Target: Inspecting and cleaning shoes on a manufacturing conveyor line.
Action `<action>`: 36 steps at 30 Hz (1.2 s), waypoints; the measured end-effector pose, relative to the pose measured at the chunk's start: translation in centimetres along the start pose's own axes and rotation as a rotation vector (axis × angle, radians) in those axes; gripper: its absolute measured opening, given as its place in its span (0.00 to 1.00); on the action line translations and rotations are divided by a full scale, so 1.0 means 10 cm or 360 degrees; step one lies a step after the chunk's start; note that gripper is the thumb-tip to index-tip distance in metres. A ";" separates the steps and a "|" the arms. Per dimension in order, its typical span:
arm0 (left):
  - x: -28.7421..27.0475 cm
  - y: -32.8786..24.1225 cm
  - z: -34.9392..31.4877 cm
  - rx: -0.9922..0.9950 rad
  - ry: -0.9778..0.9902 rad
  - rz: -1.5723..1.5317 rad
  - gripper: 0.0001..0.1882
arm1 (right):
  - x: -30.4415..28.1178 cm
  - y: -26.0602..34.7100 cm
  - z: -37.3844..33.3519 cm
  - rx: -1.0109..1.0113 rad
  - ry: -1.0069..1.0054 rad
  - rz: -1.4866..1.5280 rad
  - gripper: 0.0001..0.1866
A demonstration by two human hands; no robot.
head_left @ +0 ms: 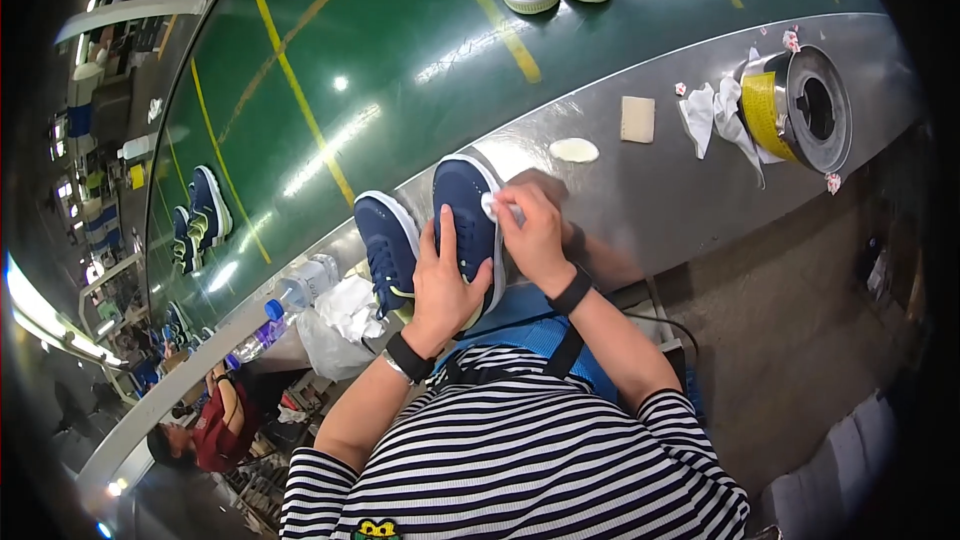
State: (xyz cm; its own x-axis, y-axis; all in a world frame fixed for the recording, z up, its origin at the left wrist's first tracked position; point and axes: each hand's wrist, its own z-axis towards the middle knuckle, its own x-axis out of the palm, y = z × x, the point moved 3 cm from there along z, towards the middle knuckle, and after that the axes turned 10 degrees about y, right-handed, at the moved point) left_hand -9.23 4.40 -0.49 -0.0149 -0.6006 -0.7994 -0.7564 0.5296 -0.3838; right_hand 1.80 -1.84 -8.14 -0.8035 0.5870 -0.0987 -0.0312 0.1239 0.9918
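A navy sneaker (pixel 460 183) with a white sole lies on the metal ledge in front of me, toe pointing away. My left hand (pixel 447 285) grips it from above, fingers over the laces and thumb along its right side. Between the fingertips of my right hand (pixel 536 238) is a small white wad (pixel 489 204), pressed against the right edge of the sole near the toe. Whether the wad is cloth or paper I cannot make out. Left of this sneaker lies a matching navy sneaker (pixel 384 230), its heel end partly behind my left hand.
Beyond the ledge (pixel 690 190) runs a green conveyor belt (pixel 390 50) carrying several shoes. On the ledge are a white oval pad (pixel 574 150), a beige square (pixel 637 119), white tissue (pixel 705 118) and a round metal can (pixel 778 105). Bottles (pixel 300 285) and crumpled plastic (pixel 350 312) lie left; a co-worker (pixel 222 430) sits beyond.
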 end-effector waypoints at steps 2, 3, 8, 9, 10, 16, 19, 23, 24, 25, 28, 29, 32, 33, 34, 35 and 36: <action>0.00 0.02 -0.01 -0.0010 0.0007 0.0000 0.45 | 0.03 0.03 -0.21 0.0055 0.0075 0.0017 0.03; 0.00 0.02 -0.01 0.0019 -0.0006 0.0032 0.45 | 0.05 0.03 -0.21 0.0058 0.0071 0.0020 0.03; 0.00 0.01 0.02 0.0053 -0.0032 0.0071 0.45 | 0.00 0.05 0.16 -0.0107 -0.0138 -0.0152 0.03; 0.00 0.01 0.02 0.0062 -0.0031 0.0078 0.45 | 0.01 0.06 0.20 -0.0142 -0.0140 -0.0184 0.03; 0.02 0.01 0.01 0.0069 -0.0024 0.0071 0.45 | 0.00 0.04 0.14 -0.0145 -0.0152 -0.0182 0.03; 0.02 0.04 0.00 0.0088 -0.0032 0.0084 0.44 | 0.10 0.08 -0.05 -0.0139 -0.0121 -0.0056 0.01; 0.02 -0.02 0.00 0.0081 -0.0025 0.0084 0.44 | 0.02 0.08 0.09 -0.0141 -0.0201 -0.0086 0.02; 0.03 0.04 -0.02 0.0076 -0.0029 0.0061 0.44 | 0.04 0.06 -0.24 -0.0175 -0.0092 -0.0229 0.02; 0.02 0.05 -0.02 0.0071 -0.0027 0.0050 0.44 | 0.04 0.05 -0.33 -0.0098 0.0047 -0.0151 0.02; 0.01 0.06 -0.03 0.0063 -0.0024 0.0039 0.44 | 0.03 0.04 -0.41 -0.0018 0.0189 -0.0073 0.02; -0.01 0.09 -0.03 0.0069 -0.0014 0.0024 0.43 | -0.14 0.05 -0.38 0.0113 0.0164 0.0041 0.02; -0.02 0.10 -0.03 0.0061 -0.0016 0.0014 0.43 | -0.21 0.06 -0.30 0.0125 0.0001 0.0107 0.03; -0.03 0.04 0.00 0.0066 0.0002 -0.0024 0.42 | -0.30 0.12 0.07 0.0075 -0.0184 0.0166 0.03; -0.04 0.04 0.01 0.0056 0.0024 -0.0052 0.42 | -0.25 0.16 0.14 -0.0044 -0.0203 0.0141 0.03; -0.04 0.04 0.01 0.0049 0.0043 -0.0081 0.42 | -0.15 0.16 0.11 -0.0114 -0.0107 0.0044 0.03; -0.05 0.04 -0.01 0.0042 0.0034 -0.0090 0.42 | -0.04 0.17 0.03 -0.0190 -0.0007 -0.0049 0.03; -0.06 0.06 -0.03 0.0056 0.0019 -0.0087 0.42 | 0.00 0.18 -0.11 -0.0162 0.0112 -0.0013 0.02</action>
State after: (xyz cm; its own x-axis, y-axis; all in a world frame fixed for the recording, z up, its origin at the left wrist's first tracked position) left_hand -9.85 4.87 -0.11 0.0178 -0.6363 -0.7713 -0.7331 0.5163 -0.4428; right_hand 1.08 -2.53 -6.28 -0.8425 0.5285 -0.1047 -0.0956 0.0445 0.9944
